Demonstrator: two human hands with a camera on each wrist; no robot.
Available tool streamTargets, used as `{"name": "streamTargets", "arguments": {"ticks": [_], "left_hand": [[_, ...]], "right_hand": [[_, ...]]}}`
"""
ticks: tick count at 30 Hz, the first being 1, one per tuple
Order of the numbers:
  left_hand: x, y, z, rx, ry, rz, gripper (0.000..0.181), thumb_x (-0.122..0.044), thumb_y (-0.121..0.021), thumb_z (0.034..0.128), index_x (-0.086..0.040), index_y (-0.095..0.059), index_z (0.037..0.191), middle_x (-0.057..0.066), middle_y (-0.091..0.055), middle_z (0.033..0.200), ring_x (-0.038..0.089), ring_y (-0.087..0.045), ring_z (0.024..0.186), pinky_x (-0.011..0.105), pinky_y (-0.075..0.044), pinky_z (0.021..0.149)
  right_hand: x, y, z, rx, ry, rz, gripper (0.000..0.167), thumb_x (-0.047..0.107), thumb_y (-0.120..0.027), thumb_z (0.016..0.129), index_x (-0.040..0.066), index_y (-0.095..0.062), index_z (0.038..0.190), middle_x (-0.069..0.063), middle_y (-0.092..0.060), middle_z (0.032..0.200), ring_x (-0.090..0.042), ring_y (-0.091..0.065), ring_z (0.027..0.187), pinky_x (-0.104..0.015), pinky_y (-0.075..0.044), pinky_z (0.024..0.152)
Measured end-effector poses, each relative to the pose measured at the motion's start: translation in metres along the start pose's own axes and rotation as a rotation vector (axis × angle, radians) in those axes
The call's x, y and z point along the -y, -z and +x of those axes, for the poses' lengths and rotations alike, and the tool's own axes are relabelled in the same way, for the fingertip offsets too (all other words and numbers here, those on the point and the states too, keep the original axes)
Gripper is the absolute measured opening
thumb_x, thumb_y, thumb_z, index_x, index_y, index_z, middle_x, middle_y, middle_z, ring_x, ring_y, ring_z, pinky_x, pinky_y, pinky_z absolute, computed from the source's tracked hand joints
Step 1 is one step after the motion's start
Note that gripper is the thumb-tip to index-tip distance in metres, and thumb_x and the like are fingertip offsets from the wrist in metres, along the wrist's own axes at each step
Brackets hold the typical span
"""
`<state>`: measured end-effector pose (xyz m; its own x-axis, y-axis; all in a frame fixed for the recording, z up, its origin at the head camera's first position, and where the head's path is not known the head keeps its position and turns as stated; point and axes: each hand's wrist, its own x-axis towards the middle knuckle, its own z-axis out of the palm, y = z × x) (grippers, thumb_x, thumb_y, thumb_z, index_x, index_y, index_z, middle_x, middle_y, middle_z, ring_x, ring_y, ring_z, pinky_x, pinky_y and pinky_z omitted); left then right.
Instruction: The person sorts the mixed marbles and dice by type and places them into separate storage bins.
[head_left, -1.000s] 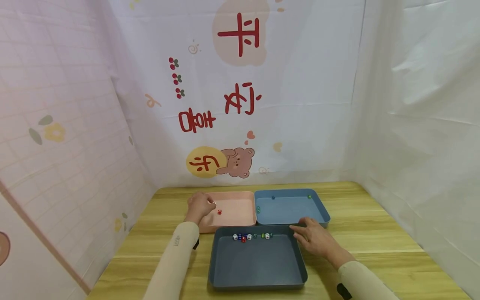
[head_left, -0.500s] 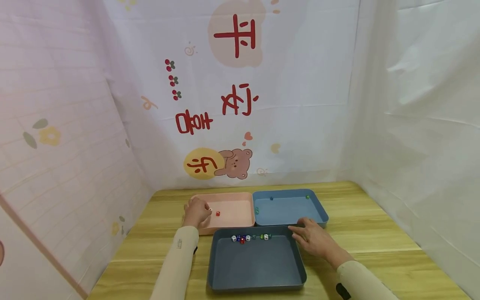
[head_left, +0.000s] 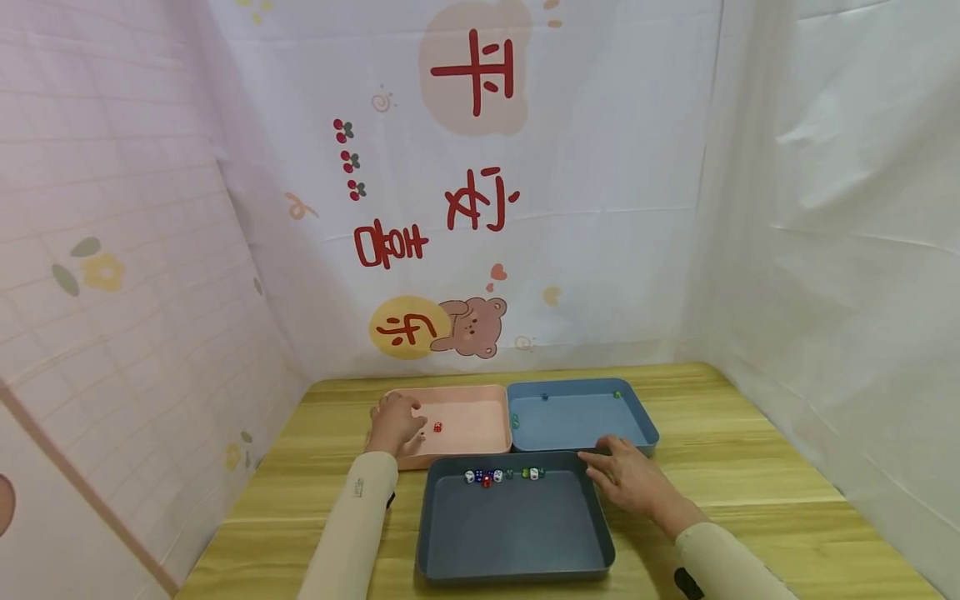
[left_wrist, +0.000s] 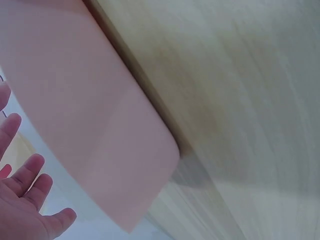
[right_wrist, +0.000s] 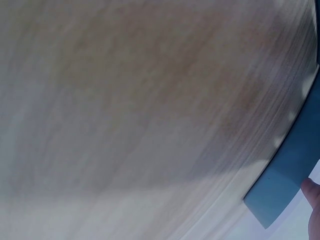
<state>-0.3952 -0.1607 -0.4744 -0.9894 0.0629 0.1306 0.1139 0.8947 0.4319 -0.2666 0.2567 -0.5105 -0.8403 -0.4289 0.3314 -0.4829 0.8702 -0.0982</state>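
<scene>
Over the left part of the pink tray hovers my left hand, its fingers apart and holding nothing. A small pale die lies in that tray just below the thumb, beside a red die. In the left wrist view the spread fingers show beyond the tray's pink wall. My right hand rests at the far right corner of the dark grey-blue tray, fingers fairly straight. Along that tray's far side sits a row of several dice, among them a red die and a white die.
A blue tray stands at the back right, touching the pink one. It holds a green die, a dark blue die and teal dice at its left. Wooden tabletop surrounds the trays, with white cloth walls behind and at the sides.
My left hand has moved slightly nearer and let go of the pale die, which now lies in the pink tray. The right hand has stayed at the dark tray's corner.
</scene>
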Motion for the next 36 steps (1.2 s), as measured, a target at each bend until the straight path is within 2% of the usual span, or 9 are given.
{"name": "streamTargets", "arguments": {"ticks": [10,16,22,29,36], "left_hand": [[-0.004,0.005,-0.009,-0.005,-0.025,-0.011,0.029,-0.022,-0.074,0.0899,-0.005,-0.070,0.113,0.018,-0.054,0.123,0.039,-0.042,0.121,0.062,-0.025,0.104],[-0.005,0.005,-0.010,-0.020,-0.062,-0.039,0.032,-0.022,-0.072,0.0907,-0.006,-0.070,0.118,0.020,-0.055,0.129,0.041,-0.043,0.124,0.061,-0.029,0.102],[-0.015,0.009,-0.007,-0.030,-0.118,-0.076,0.031,-0.024,-0.073,0.0906,-0.008,-0.070,0.117,0.018,-0.057,0.131,0.040,-0.043,0.127,0.059,-0.029,0.106],[-0.026,0.014,-0.018,0.024,-0.173,-0.175,0.031,-0.025,-0.074,0.0899,-0.008,-0.071,0.115,0.013,-0.056,0.129,0.035,-0.043,0.125,0.055,-0.035,0.106],[-0.030,0.012,-0.031,0.041,-0.247,-0.207,0.024,-0.022,-0.074,0.0900,-0.007,-0.073,0.109,0.014,-0.055,0.130,0.037,-0.043,0.127,0.055,-0.037,0.105]], "right_hand": [[-0.001,-0.004,-0.005,0.008,-0.004,0.006,0.035,0.030,-0.061,0.099,0.017,-0.067,0.131,-0.015,-0.056,0.122,-0.034,-0.055,0.110,-0.052,-0.048,0.089],[-0.001,-0.006,-0.005,0.004,0.009,0.013,0.035,0.030,-0.060,0.100,0.017,-0.067,0.131,-0.015,-0.056,0.122,-0.035,-0.056,0.109,-0.053,-0.048,0.089],[-0.002,-0.003,0.000,-0.016,0.021,-0.001,0.035,0.028,-0.061,0.099,0.016,-0.067,0.131,-0.016,-0.057,0.121,-0.035,-0.056,0.107,-0.053,-0.048,0.089],[-0.003,0.000,0.001,-0.011,0.051,-0.046,0.035,0.029,-0.061,0.098,0.016,-0.067,0.131,-0.015,-0.057,0.120,-0.035,-0.057,0.106,-0.052,-0.049,0.088],[-0.003,-0.001,0.000,-0.025,0.062,-0.054,0.035,0.028,-0.062,0.098,0.016,-0.068,0.130,-0.015,-0.058,0.119,-0.034,-0.057,0.105,-0.051,-0.049,0.088]]}}
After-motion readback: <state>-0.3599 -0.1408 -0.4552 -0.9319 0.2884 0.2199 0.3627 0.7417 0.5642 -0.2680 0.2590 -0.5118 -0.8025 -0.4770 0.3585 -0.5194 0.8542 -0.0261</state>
